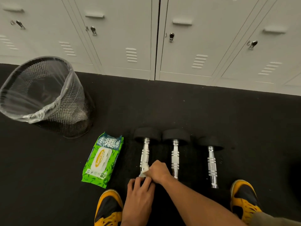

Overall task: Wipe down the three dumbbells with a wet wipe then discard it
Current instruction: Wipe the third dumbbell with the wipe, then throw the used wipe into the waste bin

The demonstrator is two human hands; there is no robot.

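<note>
Three dumbbells with black ends and chrome handles lie side by side on the dark floor: the left dumbbell [145, 150], the middle dumbbell [175, 154] and the right dumbbell [211, 162]. My right hand [158, 172] presses a white wet wipe [144, 172] against the near end of the left dumbbell's handle. My left hand [140, 193] rests on that dumbbell's near black end, which it mostly hides. A green pack of wet wipes [102, 160] lies just left of the dumbbells, lid closed.
A black mesh waste bin [65, 111] lined with a clear bag stands at the far left. White lockers [146, 38] run along the back. My yellow-and-black shoes [108, 207] [244, 199] flank the dumbbells at the near edge.
</note>
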